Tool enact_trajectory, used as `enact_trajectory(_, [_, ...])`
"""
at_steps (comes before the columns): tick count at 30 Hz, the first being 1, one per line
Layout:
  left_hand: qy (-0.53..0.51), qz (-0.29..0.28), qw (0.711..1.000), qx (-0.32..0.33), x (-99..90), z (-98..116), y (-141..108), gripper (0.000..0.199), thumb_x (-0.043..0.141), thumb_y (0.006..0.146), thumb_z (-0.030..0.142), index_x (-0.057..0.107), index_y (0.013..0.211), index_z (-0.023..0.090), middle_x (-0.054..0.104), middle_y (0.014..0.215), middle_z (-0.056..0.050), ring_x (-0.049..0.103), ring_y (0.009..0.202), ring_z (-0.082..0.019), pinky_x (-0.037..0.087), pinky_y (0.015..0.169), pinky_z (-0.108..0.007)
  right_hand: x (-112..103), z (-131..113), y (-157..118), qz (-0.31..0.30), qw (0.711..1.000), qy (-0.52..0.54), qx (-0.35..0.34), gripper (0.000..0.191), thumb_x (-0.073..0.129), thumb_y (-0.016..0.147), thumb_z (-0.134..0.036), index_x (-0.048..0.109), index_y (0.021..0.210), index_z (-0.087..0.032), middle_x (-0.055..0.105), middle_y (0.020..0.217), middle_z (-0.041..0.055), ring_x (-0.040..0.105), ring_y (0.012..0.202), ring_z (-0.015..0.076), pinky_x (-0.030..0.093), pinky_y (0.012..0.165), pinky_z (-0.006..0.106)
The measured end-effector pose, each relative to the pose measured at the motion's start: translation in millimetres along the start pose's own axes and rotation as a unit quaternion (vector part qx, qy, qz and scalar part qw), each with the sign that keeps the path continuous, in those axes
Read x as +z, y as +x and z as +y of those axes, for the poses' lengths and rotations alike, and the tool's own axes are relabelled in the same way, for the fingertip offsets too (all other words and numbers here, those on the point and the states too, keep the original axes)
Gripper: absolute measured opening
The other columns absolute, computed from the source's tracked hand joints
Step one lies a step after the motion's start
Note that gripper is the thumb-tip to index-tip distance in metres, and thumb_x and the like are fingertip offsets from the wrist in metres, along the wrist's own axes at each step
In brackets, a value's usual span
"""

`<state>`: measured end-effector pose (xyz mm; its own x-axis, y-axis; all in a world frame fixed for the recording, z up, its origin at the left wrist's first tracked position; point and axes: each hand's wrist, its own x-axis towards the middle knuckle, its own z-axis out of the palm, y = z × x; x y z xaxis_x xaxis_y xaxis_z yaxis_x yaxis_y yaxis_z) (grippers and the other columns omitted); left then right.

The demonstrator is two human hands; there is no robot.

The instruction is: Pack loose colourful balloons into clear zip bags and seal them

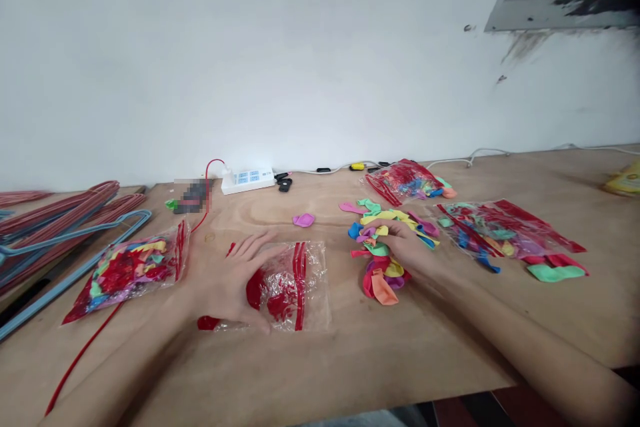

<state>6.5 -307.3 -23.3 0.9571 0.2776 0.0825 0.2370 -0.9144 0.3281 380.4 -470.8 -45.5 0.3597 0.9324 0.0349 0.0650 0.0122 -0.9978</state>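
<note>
Fingers spread, my left hand (235, 280) is over a clear plastic bag (313, 287) with red print that lies flat on the table. The hand covers the bag's left part, and I cannot tell how firmly it touches. To the right, my right hand (403, 243) is closed on a bunch of coloured balloons (376, 250), all uninflated. Orange, red and purple balloons (384, 287) hang below or lie under its fingers, while yellow and green balloons (370, 207) lie just behind it. One purple balloon (303, 220) lies alone between the hands, farther back.
A filled balloon bag (135, 267) lies left, beside red and blue hangers (75, 233). Two more balloon bags, one at the back (405, 180) and one at right (515, 230), lie on the wooden table (300, 373). A white power strip (249, 180) stands near the wall.
</note>
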Motion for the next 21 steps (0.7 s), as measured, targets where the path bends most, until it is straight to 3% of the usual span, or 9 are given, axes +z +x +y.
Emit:
enact_trajectory(3, [-0.013,-0.053,0.997,-0.049,-6.8,-20.1,-8.4,0.158,0.103,0.044,0.07,0.023,0.175,0.036,0.02,0.181,-0.017,0.016,0.164,-0.054,0.022,0.128,-0.075,2.9,0.4,-0.7,-0.009,0.999,0.041,0.021,0.017,0.079,0.077,-0.023,0.075,0.093,-0.021,0.079,0.102,0.0053,0.074,0.097,0.0238,0.064,0.079,0.032])
enact_trajectory(9, [-0.02,-0.136,0.985,-0.1,-6.7,-42.7,-19.9,0.175,0.103,0.037,0.068,0.005,0.177,0.033,0.006,0.182,-0.021,0.007,0.166,-0.053,0.023,0.129,-0.071,11.7,-9.1,-7.7,-0.067,0.975,0.151,0.146,0.017,0.078,0.08,-0.014,0.066,0.09,-0.02,0.071,0.079,0.0008,0.072,0.069,0.018,0.065,0.063,0.029])
enact_trajectory(14, [-0.016,-0.092,0.992,-0.086,3.8,-46.7,-18.9,0.169,0.103,0.041,0.067,0.01,0.177,0.032,0.01,0.182,-0.021,0.013,0.165,-0.053,0.026,0.129,-0.068,19.2,-9.1,-12.9,-0.118,0.941,0.203,0.243,0.018,0.07,0.088,-0.008,0.058,0.085,-0.02,0.069,0.078,-0.0002,0.074,0.067,0.0161,0.068,0.071,0.03])
enact_trajectory(17, [-0.031,-0.05,0.995,-0.078,7.2,-42.3,-13.3,0.16,0.103,0.048,0.063,0.012,0.177,0.032,0.025,0.179,-0.019,0.027,0.162,-0.051,0.03,0.128,-0.066,22.7,-6.4,-13.1,-0.13,0.93,0.223,0.262,0.017,0.069,0.09,-0.007,0.058,0.087,-0.02,0.07,0.079,-0.0011,0.075,0.065,0.0152,0.069,0.074,0.032])
enact_trajectory(21, [-0.037,-0.026,0.996,-0.077,8.6,-31.9,-5.5,0.155,0.102,0.053,0.063,0.013,0.176,0.03,0.032,0.176,-0.018,0.034,0.158,-0.05,0.036,0.126,-0.064,24.0,-8.2,-11.9,-0.126,0.927,0.215,0.279,0.012,0.066,0.095,-0.008,0.062,0.087,-0.016,0.074,0.084,0.0045,0.079,0.072,0.017,0.068,0.073,0.026])
